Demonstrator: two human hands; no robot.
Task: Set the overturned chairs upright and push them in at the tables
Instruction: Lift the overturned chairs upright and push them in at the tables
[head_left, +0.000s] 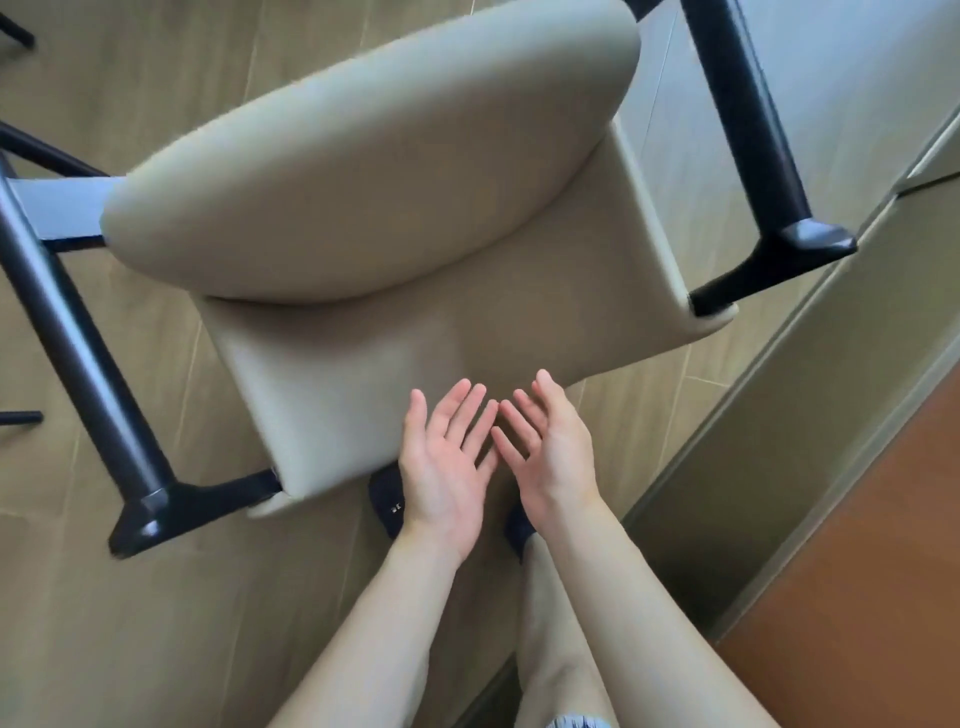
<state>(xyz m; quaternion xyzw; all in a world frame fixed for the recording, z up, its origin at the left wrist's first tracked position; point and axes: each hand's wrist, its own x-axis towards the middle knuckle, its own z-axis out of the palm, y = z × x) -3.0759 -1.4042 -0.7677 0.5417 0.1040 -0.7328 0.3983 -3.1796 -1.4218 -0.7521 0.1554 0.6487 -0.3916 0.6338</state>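
A beige upholstered chair (395, 218) with black legs lies tipped over on the wooden floor in front of me. Its padded seat faces up at me and its flat backrest panel (467, 343) stretches toward my feet. One black leg (88, 358) runs down the left side, another (748, 124) down the right. My left hand (441, 462) and my right hand (550, 447) hover side by side just over the near edge of the backrest, palms up, fingers straight and spread, holding nothing.
A wall base and a sliding-door track (769, 415) run diagonally on the right, with reddish-brown flooring (872, 571) beyond. Black legs of other furniture (21, 415) poke in at the left edge. My feet in dark socks (387, 501) stand right below the chair.
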